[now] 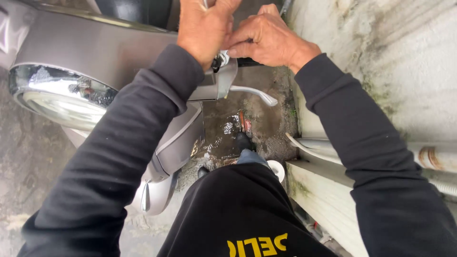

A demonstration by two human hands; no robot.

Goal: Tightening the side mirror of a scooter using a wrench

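I see my left hand (pixel 205 27) and right hand (pixel 269 40) meeting at twelve o'clock over the silver scooter's handlebar (pixel 223 76), brake lever (pixel 252 93) just below

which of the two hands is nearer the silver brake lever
The right hand: it sits just above the brake lever, toward the stained wall. The left hand is farther off.

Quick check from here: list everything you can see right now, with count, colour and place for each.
scooter: one, silver-grey, left, wet ground under it
headlight: one, chrome-rimmed, far left
brake lever: one, silver, centre, below the hands
small metal part: one, shiny, between both hands at the handlebar end
wall: one, stained pale, right
pipe: one, rusty whitish, lower right
shoe: one, black, centre
left hand: on the handlebar
right hand: beside it
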